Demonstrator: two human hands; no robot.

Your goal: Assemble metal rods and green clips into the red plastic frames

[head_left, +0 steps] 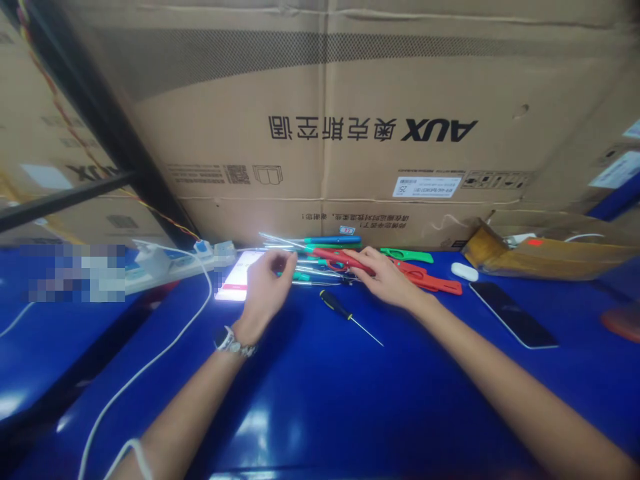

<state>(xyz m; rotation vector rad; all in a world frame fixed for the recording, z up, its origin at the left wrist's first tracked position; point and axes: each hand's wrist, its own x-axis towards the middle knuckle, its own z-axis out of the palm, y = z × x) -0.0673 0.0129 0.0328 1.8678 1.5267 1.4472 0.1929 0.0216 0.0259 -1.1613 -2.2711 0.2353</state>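
Note:
My right hand (385,277) grips the handle of a red long-nosed lighter (333,255) over a heap of similar tools. Its metal nose points to the left. My left hand (267,283), with a watch (234,343) on the wrist, is closed with curled fingers beside a lit phone (235,283); anything in the fingers is hidden. Around the hands lie a green lighter (407,255), red lighters (440,285) and a blue-handled tool (333,241) with a small label. A black and yellow screwdriver (336,305) lies in front of the heap, touched by neither hand.
Behind the blue table (350,413) stands a large cardboard box (250,80). To the right are a white earbud case (465,271), a dark-screened phone (513,315) and an open cardboard tray (565,257). A white cable (165,353) runs from the power strip (170,267) at left.

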